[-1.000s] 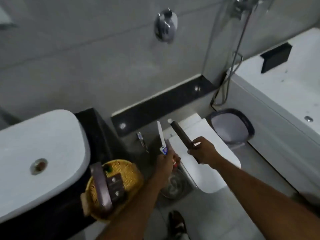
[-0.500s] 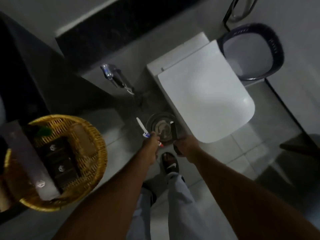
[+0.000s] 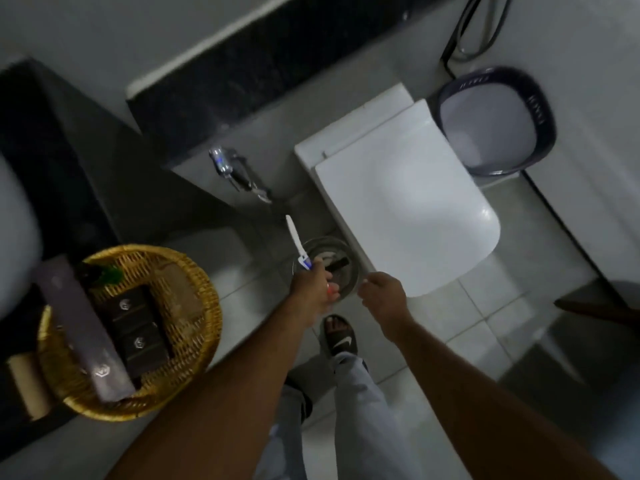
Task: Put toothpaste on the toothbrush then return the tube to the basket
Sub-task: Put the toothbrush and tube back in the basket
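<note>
left hand (image 3: 310, 289) grips toothbrush (image 3: 296, 242); right hand (image 3: 382, 292) seemingly empty; basket (image 3: 194, 292) left

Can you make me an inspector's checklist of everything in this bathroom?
Surface: grey tiled floor, dimly lit.
Job's things: white toothbrush in the left hand; wicker basket at left, holding boxes; toothpaste tube not made out.
Clutter: round bin on the floor, a dark piece over it.
Grippers: left hand shut on the toothbrush; right hand open, empty.
Cables: hose at top right.
Surroundings: toilet, lid shut; blue basin beside it.
</note>
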`<state>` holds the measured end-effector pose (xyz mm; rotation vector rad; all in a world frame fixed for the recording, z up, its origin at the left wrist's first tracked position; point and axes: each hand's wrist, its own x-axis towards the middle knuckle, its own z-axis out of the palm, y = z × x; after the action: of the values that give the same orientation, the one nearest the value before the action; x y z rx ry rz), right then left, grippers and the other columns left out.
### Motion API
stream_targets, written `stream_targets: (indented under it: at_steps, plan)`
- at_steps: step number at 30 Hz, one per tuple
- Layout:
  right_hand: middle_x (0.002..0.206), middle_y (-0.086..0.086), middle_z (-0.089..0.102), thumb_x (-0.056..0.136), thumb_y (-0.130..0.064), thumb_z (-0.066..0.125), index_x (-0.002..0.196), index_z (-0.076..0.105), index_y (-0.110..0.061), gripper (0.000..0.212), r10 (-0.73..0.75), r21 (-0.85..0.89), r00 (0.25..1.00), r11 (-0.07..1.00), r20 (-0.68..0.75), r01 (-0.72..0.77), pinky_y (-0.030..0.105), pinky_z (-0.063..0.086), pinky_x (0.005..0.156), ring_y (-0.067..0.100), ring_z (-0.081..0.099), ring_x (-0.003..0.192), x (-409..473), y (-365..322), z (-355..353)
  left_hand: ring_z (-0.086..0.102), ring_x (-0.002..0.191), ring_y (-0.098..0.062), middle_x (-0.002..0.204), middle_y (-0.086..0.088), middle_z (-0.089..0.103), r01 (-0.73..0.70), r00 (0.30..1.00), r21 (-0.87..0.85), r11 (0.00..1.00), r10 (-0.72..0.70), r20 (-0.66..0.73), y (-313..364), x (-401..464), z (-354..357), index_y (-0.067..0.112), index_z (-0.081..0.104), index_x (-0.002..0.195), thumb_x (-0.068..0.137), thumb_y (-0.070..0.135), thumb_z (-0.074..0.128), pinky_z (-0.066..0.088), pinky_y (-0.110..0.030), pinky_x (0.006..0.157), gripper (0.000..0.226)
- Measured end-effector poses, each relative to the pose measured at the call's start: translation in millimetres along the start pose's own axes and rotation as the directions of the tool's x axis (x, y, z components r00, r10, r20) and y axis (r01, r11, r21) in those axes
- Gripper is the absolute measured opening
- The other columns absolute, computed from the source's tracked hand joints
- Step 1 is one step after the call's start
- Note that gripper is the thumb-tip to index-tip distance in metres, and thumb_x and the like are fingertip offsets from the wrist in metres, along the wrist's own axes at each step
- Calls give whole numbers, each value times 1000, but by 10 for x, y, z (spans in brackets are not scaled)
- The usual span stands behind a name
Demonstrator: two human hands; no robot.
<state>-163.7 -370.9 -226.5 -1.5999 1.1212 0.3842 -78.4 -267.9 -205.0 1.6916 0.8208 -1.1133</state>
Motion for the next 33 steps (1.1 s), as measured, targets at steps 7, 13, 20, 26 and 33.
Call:
stream_targets:
  at_steps: [7,13,20,26,33]
  plan:
    - [97,-8,68,95,-16,57,110,68,-18,18,-478,-14,856,874,-196,486,17,47,81,-2,60,85,-846,-1391,-330,70,70,-30,74,-10,71,-386,917,248,888,341,208,794,-1298,-339,13,63,80,96,47,46,62,-43,75,41]
    - [155,10,32,91,-10,62,149,34,-21,65,-910,-280,403,414,-99,866,26,41,102,24,44,133,-1782,-2317,-321,58,41,-14,49,1,63,-479,876,493,726,356,326,893,-2195,-1782,15,57,71,94,45,48,50,-25,46,39]
    - [124,7,64,88,-20,63,117,66,-23,30,-631,-544,292,-249,719,801,43,48,95,29,58,115,-2376,-2691,388,63,71,-17,81,-5,69,-463,838,868,180,409,362,484,-2437,-2925,23,56,75,92,48,48,47,-29,67,31]
    - [75,-1,68,95,-25,54,79,70,-18,24,-529,-525,275,-408,803,747,31,52,73,12,56,66,-2610,-2373,906,54,64,-4,70,12,55,-507,810,829,236,459,365,115,-2383,-3272,31,55,82,93,49,51,39,-24,58,20]
    - [107,4,67,90,-14,63,108,65,-17,19,-608,-647,431,-186,667,740,28,56,68,19,67,84,-2683,-2210,1030,59,70,-8,80,8,62,-547,699,787,285,672,243,58,-2312,-3455,25,57,91,86,46,63,42,-23,57,22]
